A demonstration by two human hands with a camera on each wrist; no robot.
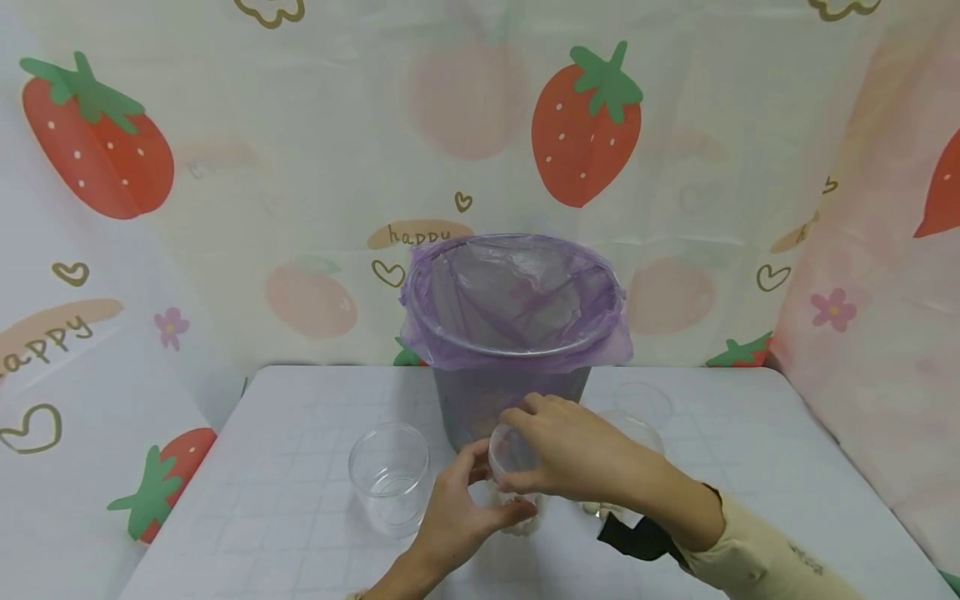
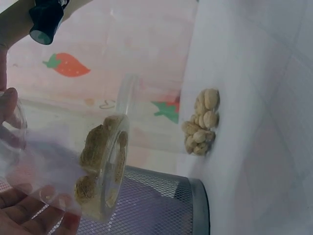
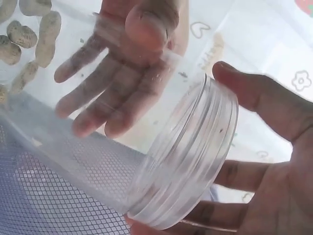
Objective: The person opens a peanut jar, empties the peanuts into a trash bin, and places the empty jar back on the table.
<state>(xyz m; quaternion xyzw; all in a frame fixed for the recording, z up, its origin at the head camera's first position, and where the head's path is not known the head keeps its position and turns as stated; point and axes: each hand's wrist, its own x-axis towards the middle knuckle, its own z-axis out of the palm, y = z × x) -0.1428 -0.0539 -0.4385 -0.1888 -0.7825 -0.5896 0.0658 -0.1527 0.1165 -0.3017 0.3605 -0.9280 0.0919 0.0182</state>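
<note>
A strawberry-print backdrop (image 1: 487, 200) stands behind a white table (image 1: 277, 517). A grey mesh wastebasket (image 1: 502, 400) with a purple liner (image 1: 517, 362) stands toward the rear. The left hand (image 1: 461, 517) is wrapped around the lower wall of a peanut jar (image 1: 513, 450). The right hand (image 1: 570, 450) grips its ridged upper end, thumb opposite fingers. This clear jar is in front of the wastebasket, between an open clear jar (image 1: 390, 479) and a second clear container (image 1: 636, 427). Unshelled peanuts (image 3: 46, 41) lie in its base; pale nuts (image 2: 201, 122) lie heaped at the right.
</note>
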